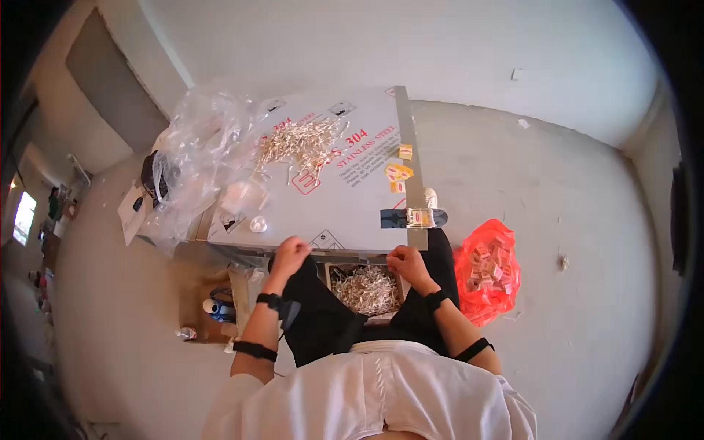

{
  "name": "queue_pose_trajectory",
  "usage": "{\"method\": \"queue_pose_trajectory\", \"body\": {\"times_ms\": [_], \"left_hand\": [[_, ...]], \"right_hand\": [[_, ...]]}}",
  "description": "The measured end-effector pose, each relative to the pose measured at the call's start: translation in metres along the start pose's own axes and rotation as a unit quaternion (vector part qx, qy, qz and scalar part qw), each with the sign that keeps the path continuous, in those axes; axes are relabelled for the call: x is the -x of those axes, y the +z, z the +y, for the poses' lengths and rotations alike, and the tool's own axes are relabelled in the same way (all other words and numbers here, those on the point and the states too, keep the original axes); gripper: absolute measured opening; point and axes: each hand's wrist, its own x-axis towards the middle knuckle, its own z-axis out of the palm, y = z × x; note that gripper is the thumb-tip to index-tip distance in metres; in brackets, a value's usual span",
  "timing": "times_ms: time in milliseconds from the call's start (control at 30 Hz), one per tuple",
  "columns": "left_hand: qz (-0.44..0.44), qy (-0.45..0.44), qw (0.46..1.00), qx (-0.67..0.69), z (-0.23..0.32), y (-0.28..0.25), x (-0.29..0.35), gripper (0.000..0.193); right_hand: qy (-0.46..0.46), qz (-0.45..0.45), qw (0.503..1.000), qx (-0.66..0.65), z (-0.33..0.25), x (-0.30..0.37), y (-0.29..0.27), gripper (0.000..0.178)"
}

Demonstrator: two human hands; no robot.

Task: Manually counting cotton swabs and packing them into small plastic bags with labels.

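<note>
My left hand point(292, 257) is at the table's front edge, its fingers curled together; anything in them is too small to make out. My right hand point(409, 265) is also at the edge, farther right, with fingers pinched; what they hold, if anything, does not show. Between and below them sits an open drawer or box point(329, 274) full of thin, shiny pale pieces point(367, 290). On the table lies a loose heap of thin pale sticks point(301, 145). A dark tape-dispenser-like device point(394, 218) with a yellow-labelled piece is beyond my right hand.
The table point(345, 194) has printed metal sheeting. Crumpled clear plastic point(202, 158) covers its left side. Small yellow packets point(398, 173) lie near the right edge. A red bag point(487, 271) of small labelled packs stands on the floor, right; a cardboard box point(192, 304) is left.
</note>
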Motion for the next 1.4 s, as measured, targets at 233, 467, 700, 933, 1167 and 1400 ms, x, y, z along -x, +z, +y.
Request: {"method": "queue_pose_trajectory", "body": {"times_ms": [233,467,700,933,1167,1400], "left_hand": [[0.091,0.094,0.977,-0.171,-0.004,0.063,-0.066,0.036],[0.107,0.089,0.961,-0.238,0.006,0.058,-0.150,0.052],[0.115,0.158,0.917,-0.348,-0.020,0.027,-0.264,0.066],[0.099,0.074,0.939,-0.320,-0.012,0.036,-0.302,0.055],[0.209,0.177,0.926,-0.261,-0.015,0.065,-0.256,0.035],[0.219,0.196,0.924,-0.244,0.013,0.092,-0.188,0.028]], "right_hand": [[-0.203,0.094,0.956,0.188,-0.016,-0.040,0.024,0.011],[-0.306,0.121,0.864,0.381,0.003,-0.075,0.021,0.017],[-0.276,0.089,0.873,0.393,-0.011,-0.074,0.026,0.022],[-0.272,0.091,0.866,0.409,-0.013,-0.076,0.021,0.022],[-0.274,0.094,0.865,0.409,-0.012,-0.074,0.025,0.021],[-0.286,0.111,0.859,0.409,-0.010,-0.074,0.026,0.020]]}}
